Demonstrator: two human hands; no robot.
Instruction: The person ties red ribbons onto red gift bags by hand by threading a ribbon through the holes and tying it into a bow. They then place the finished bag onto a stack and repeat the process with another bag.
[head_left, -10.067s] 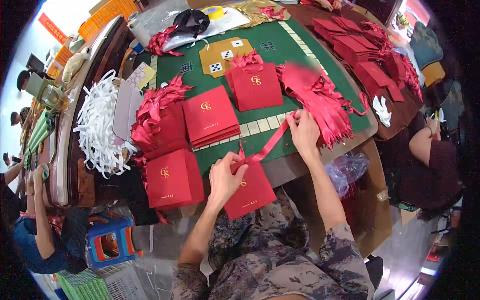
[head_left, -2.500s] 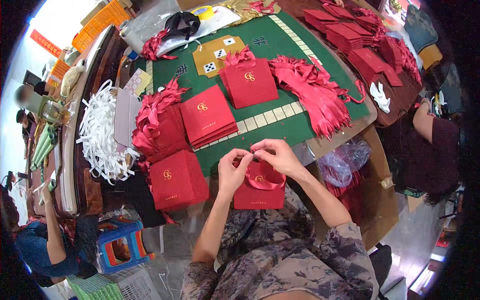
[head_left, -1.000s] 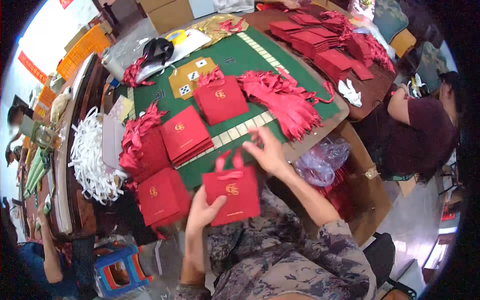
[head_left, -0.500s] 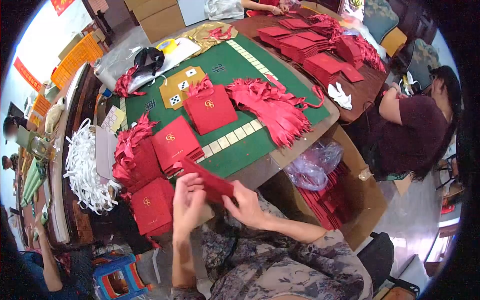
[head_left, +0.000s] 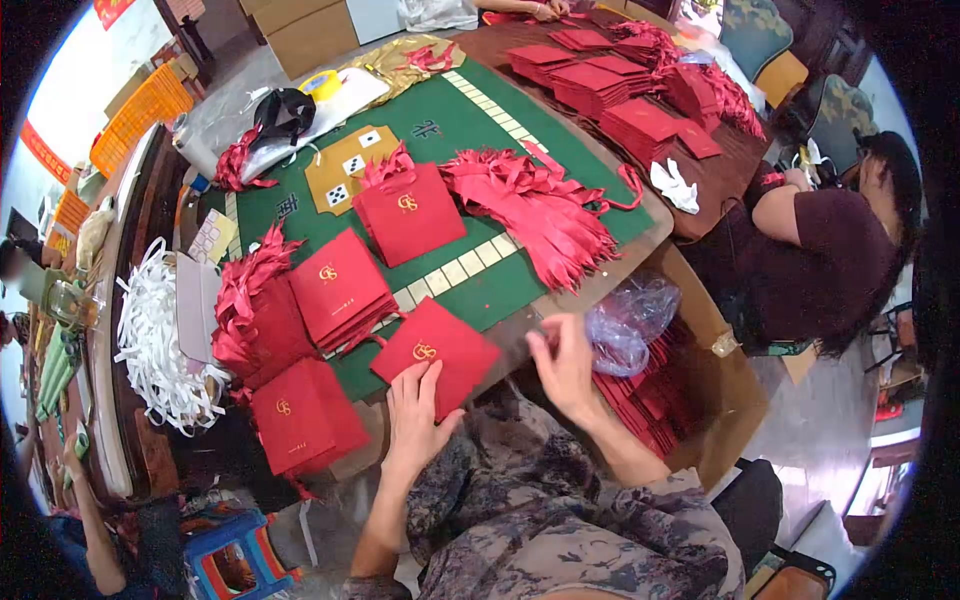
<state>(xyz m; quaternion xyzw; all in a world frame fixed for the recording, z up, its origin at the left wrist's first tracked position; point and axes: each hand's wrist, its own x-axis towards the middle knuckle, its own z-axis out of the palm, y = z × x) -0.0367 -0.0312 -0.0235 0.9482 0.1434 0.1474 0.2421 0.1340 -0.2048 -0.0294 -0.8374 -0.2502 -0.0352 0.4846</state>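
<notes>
A flat red paper gift bag with a gold logo lies turned at an angle on the near edge of the green-topped table. My left hand rests on its lower left part, fingers laid over the surface and thumb spread toward the near corner. To the right of the bag, my right hand is in the air, thumb apart from the fingers, holding nothing. Beyond the bag sit a stack of red bags and another stack. A thick bundle of red ribbons lies farther right.
Nearer left are more red bags, ribboned bags and a box of white ribbons. A cardboard box holding red bags and a plastic bag stands at right. A person sits beyond it.
The bag, earlier held tilted between both hands, now lies flat on the table edge. My right hand has let go and moved right; my left hand lies on the bag.
</notes>
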